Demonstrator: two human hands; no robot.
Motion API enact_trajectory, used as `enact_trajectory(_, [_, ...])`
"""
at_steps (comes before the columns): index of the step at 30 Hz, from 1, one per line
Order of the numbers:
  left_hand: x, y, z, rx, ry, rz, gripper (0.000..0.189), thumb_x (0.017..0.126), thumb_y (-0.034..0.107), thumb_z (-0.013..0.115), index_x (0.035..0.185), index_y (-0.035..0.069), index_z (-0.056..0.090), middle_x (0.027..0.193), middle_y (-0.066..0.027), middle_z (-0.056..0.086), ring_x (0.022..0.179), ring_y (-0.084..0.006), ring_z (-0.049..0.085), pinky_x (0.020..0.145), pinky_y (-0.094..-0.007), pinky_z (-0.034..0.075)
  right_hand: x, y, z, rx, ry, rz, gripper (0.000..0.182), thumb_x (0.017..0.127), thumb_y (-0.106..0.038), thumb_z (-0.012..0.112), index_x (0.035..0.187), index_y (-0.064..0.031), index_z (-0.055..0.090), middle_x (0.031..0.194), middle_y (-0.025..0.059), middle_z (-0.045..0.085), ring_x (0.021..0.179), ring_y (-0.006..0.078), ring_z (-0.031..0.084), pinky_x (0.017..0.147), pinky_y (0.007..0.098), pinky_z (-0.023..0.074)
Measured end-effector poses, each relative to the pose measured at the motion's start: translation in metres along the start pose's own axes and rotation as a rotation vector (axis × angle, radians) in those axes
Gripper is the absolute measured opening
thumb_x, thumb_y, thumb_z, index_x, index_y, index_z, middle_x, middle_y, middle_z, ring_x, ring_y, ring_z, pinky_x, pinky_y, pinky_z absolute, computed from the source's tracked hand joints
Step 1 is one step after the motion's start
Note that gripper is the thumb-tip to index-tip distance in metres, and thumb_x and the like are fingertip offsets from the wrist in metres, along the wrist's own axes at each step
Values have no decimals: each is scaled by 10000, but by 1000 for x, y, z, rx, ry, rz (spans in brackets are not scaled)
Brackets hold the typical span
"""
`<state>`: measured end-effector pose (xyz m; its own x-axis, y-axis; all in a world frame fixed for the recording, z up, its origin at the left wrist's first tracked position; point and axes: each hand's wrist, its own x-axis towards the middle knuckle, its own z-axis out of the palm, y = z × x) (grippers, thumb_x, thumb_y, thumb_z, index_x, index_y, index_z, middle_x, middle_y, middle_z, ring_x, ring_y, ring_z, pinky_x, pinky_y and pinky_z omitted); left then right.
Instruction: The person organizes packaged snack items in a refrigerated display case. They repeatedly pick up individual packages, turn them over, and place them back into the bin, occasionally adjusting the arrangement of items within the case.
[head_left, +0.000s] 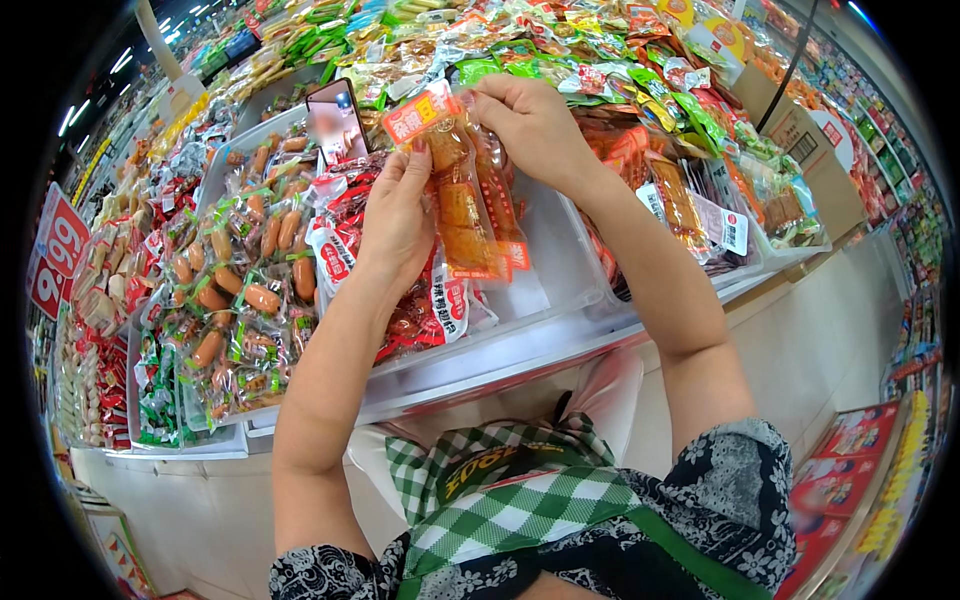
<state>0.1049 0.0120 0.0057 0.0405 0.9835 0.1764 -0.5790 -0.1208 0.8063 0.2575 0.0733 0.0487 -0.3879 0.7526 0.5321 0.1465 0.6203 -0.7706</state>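
My left hand (401, 214) pinches the upper left part of a clear snack packet (463, 202) with an orange-red printed header and flat brown food inside. My right hand (529, 124) grips the top of a second packet (499, 187) with orange print, which lies partly behind the first. Both packets hang over a white plastic bin (559, 247). Red-and-white snack packets (345, 232) fill the bin's left side, some of them under my left hand. A phone (337, 124) stands tilted behind my left hand, its screen lit.
Wrapped small sausages (262, 296) fill a bin at the left. More packets (679, 202) lie in bins at the right, near a cardboard box (810, 150). Heaped snacks cover the display's far side. The white counter edge (480, 382) runs before my lap.
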Motion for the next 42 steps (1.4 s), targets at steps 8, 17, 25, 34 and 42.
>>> enact_trajectory(8, [-1,-3,2,49,1,-37,220,997,212,451,1165,73,483,1163,-73,571,1066,-177,570,899,-381,513,2,-2,-11,77,-82,90,302,957,-250,492,798,-20,606,651,-5,586,537,48,519,481,213,411])
enact_trajectory(17, [0,-1,1,28,23,-26,233,993,222,461,1137,41,487,1105,-90,597,1005,-205,610,849,-388,545,1,29,-142,-1199,143,464,344,834,-333,583,858,-6,688,799,162,686,808,355,662,773,435,519])
enact_trajectory(25, [0,-2,-1,-19,10,-43,235,991,231,466,1125,39,489,1098,-88,597,973,-204,620,833,-380,549,3,45,-153,-908,-10,941,222,763,-7,476,862,24,672,806,156,701,635,241,700,711,375,545])
enact_trajectory(34, [3,-1,-6,-94,-49,-98,318,975,268,498,1183,28,498,1115,-106,606,971,-230,630,848,-399,542,9,45,-149,-1102,-3,774,214,773,-58,480,769,1,686,710,116,691,638,217,683,677,378,532])
enact_trajectory(42, [0,2,-3,-59,-4,-75,356,968,296,504,1187,16,510,1098,-105,620,970,-239,633,855,-413,540,1,44,-149,-938,-5,960,183,789,-37,494,836,37,655,752,150,684,644,227,688,601,348,543])
